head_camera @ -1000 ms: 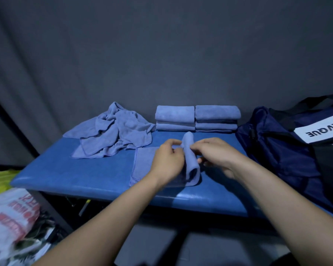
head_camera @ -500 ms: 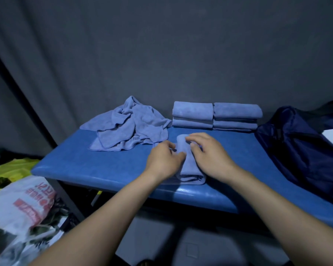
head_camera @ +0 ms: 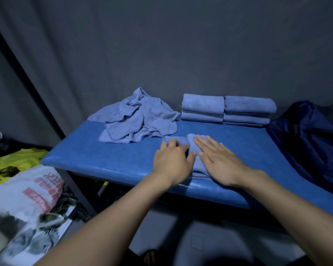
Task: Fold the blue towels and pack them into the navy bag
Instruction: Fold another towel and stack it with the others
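My left hand [head_camera: 172,162] and right hand [head_camera: 217,160] lie flat side by side on the towel being folded [head_camera: 197,163], which sits on the padded table [head_camera: 108,156] near its front edge. At eleven o'clock from my hands lies a crumpled towel heap [head_camera: 136,120]; at one o'clock, by the table's back edge, two stacks of folded towels [head_camera: 227,111] stand touching each other. The bag [head_camera: 308,143] rests on the table at three o'clock. Plastic bags [head_camera: 29,194] lie below the table at eight o'clock.
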